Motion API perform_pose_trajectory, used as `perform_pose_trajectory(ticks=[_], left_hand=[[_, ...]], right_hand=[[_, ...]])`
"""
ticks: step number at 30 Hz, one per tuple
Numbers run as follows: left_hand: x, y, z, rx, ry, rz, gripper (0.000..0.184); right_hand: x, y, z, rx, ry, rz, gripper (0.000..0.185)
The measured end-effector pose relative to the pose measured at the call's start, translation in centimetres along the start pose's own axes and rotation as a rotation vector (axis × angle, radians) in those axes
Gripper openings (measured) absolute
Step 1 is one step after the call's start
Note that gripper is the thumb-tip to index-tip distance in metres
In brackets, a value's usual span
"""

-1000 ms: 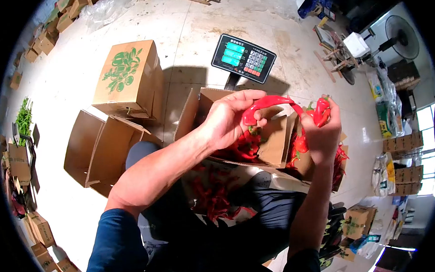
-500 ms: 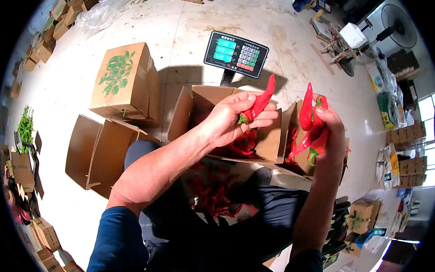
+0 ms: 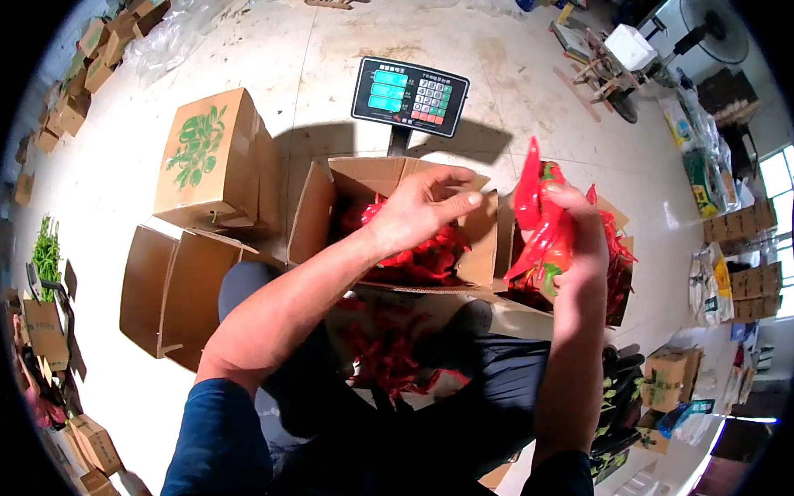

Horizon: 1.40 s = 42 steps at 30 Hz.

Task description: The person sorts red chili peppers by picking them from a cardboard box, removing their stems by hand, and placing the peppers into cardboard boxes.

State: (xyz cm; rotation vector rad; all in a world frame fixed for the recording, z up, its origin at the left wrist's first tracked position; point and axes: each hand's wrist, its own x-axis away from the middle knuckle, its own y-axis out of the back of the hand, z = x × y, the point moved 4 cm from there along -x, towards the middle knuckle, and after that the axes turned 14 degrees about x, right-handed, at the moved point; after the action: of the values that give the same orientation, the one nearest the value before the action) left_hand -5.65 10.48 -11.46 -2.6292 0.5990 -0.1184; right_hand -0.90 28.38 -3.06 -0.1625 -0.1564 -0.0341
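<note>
My left hand (image 3: 426,208) hovers over an open cardboard box (image 3: 480,258) of red chili peppers (image 3: 428,257). Its thumb stands apart from the curved fingers, and no pepper shows in it. My right hand (image 3: 582,233) is closed around a bunch of long red chili peppers (image 3: 541,234), some with green stems, above a second open box (image 3: 624,294). More red peppers lie in that box, partly hidden by my hand and forearm. Between my legs, a heap of red peppers (image 3: 388,353) lies in shadow on the floor.
A scale display (image 3: 411,96) with lit screens stands behind the boxes. To the left are a closed carton (image 3: 206,154) with a green print and an open carton (image 3: 184,286). Dark eggplants (image 3: 619,398) lie at lower right; a fan (image 3: 713,24) stands at far right.
The red pepper has left my left hand, which has turned over above the middle box. My right hand still grips its bunch. The view has shifted slightly.
</note>
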Motion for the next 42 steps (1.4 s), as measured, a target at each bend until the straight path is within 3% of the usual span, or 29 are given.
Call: perform_pose_trajectory(ticks=[3, 8, 11, 17, 21, 28, 34, 37, 42], left_hand=[[1.0, -2.2, -1.7, 0.192, -0.057, 0.111, 0.046], [1.5, -1.5, -2.3, 0.169, -0.127, -0.069, 0.021], [1.7, -0.9, -2.6, 0.131, -0.122, -0.081, 0.019], [2.4, 0.8, -2.6, 0.23, -0.142, -0.103, 0.024], [3.0, 1.8, -3.3, 0.344, -0.174, -0.131, 0.026], [3.2, 2.5, -3.6, 0.465, -0.159, -0.125, 0.029], [3.8, 1.8, -5.1, 0.18, -0.223, -0.14, 0.032], [3.5, 1.9, -4.6, 0.146, -0.289, -0.117, 0.033], [3.8, 1.4, -4.6, 0.124, -0.262, -0.124, 0.035]], right_hand=[[-2.0, -1.1, -1.6, 0.042, -0.101, 0.07, 0.045], [-2.6, -2.6, -2.8, -0.011, -0.042, 0.081, 0.049], [-3.2, -2.4, -2.8, -0.031, 0.04, 0.076, 0.055], [-2.8, -2.3, -1.0, -0.013, 0.086, 0.102, 0.066], [-2.0, -2.0, 0.0, -0.021, 0.109, -0.064, 0.067], [-2.7, -3.1, -1.4, 0.064, 0.002, 0.069, 0.063], [-2.7, -4.4, -2.4, 0.063, -0.036, -0.018, 0.045], [-2.5, -4.5, -2.4, 0.004, -0.109, 0.011, 0.046], [-2.1, -4.7, -2.2, 0.167, -0.14, 0.002, 0.047]])
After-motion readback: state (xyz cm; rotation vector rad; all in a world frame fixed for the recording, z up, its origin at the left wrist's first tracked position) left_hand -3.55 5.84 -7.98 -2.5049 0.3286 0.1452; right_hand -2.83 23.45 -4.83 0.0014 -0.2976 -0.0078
